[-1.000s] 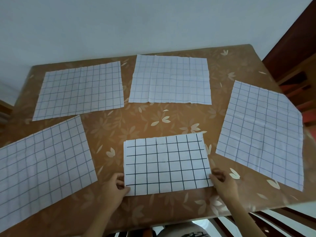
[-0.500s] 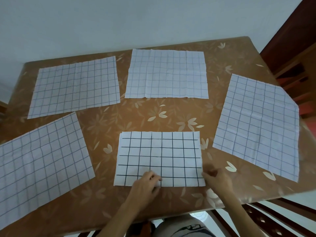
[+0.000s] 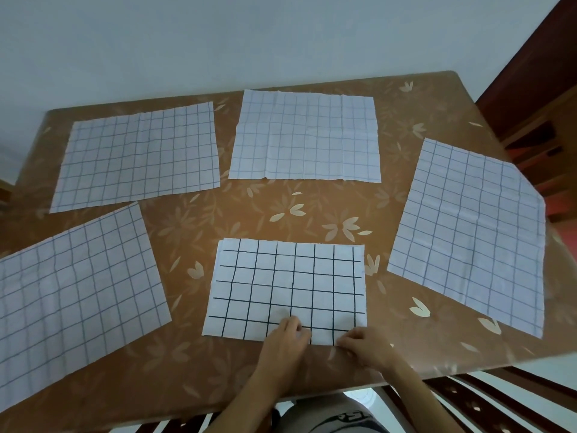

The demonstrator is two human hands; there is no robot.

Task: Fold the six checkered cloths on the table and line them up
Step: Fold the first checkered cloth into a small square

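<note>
black-gridded cloth (image 3: 285, 289) — near edge under both hands' fingers (image 3: 295, 323).

The left edge of the frame cuts off the lower-left cloth (image 3: 75, 295); both hands hide part of the near cloth's (image 3: 285, 289) bottom edge.

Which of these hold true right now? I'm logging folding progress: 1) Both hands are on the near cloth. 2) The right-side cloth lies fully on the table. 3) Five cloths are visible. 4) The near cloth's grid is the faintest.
1) True: the left hand and right hand rest at the near edge of the bold-grid cloth.
2) False: the right cloth hangs over the table edge.
3) True: five show, counting the far-left cloth, far-middle cloth and near-left cloth.
4) False: its lines are the darkest.
</note>
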